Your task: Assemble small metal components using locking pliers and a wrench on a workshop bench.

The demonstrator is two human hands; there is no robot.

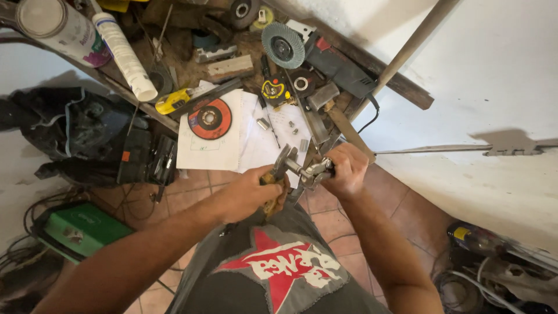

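My left hand (251, 193) grips the yellowed handles of a pair of pliers (278, 172), whose metal jaws point up and right. My right hand (347, 170) is closed around a small shiny metal fitting (312, 171) that meets the pliers' jaws between the two hands. Both hands are held just in front of a cluttered workbench (407, 87), above my dark shirt with a red star.
On the bench lie white paper sheets (244, 136) with a red cutting disc (210, 119), small metal sleeves and bolts (288, 125), a tape measure (273, 90), an angle grinder with flap disc (308, 55), a sealant tube (125, 52). A wooden pole (407, 49) leans right. A green case (81, 229) sits on the tiled floor.
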